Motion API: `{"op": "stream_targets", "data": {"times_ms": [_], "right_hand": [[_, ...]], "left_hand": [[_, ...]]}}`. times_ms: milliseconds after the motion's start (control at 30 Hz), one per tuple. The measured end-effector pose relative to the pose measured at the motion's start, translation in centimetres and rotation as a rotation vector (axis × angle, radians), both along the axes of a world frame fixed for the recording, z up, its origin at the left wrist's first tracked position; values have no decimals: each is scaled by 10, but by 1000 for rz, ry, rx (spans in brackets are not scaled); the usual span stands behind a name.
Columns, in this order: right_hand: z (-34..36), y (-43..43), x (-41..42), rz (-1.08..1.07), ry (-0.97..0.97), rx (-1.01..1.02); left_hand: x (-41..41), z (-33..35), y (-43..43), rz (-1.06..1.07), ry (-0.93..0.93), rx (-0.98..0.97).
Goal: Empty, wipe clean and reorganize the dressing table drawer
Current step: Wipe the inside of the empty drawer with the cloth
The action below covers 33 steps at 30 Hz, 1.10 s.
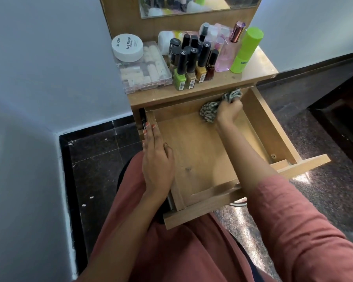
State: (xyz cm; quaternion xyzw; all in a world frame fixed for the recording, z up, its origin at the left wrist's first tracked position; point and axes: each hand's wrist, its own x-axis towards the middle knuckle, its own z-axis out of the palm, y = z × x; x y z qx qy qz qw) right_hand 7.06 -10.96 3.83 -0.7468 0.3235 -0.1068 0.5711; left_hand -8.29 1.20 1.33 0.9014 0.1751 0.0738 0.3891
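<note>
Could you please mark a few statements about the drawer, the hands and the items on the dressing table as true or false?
1. The right hand grips a patterned cloth inside the open drawer. True.
2. The cloth is at the drawer's near front edge. False: it is at the far end, by the back wall.
3. The left hand rests with straight fingers on the drawer's left side wall. True.
4. The white round tub stands inside the drawer. False: it sits on the clear plastic box on the tabletop.
</note>
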Motion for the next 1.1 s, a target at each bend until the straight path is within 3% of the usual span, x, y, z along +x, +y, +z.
{"op": "stream_targets", "data": {"times_ms": [167,300,433,533,667,1100], "right_hand": [[6,-29,6,-98,-106,-240],[5,-34,3,-167,-224,-318],[-5,-27,6,122,-173,-458],[-5,-21,2,370,-131,-752],[-1,-7,-2,451,2,-997],[2,90,-69,1056,-393,-770]], "left_hand": [[0,1,1,-9,-11,10],[0,2,0,-8,-17,17],[0,2,1,-10,-13,15],[0,2,1,-9,-9,10],[0,3,0,-4,-14,16],[1,-3,1,7,-92,-39]]}}
